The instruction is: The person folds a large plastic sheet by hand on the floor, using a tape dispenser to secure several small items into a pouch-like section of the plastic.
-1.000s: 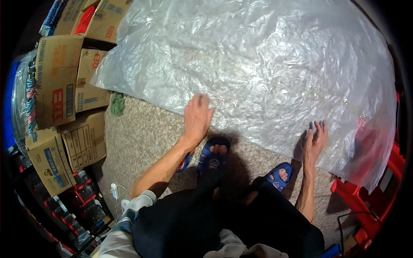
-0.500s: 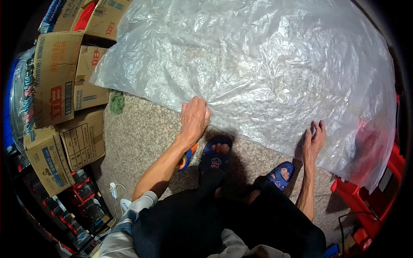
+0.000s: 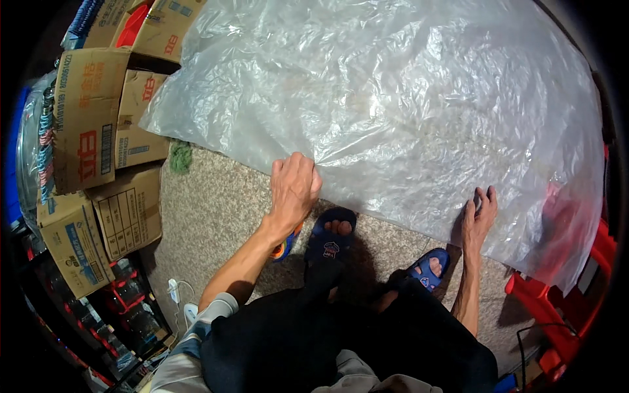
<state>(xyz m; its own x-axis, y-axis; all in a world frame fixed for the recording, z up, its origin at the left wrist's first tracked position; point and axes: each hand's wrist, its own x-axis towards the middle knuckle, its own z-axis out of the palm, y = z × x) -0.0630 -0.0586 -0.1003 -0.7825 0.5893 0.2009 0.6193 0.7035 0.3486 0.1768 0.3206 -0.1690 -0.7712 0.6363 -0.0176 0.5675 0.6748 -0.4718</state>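
Already spread across the floor, a clear plastic sheet lies creased, not yet flat; fingers of the left hand clench its near edge, the right hand's loosely parted.

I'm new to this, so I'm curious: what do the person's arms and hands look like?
The left hand and right hand are bare, with no gloves, watch or wristband showing. A pale sleeve with blue parts ends above the bare left forearm; no right sleeve shows.
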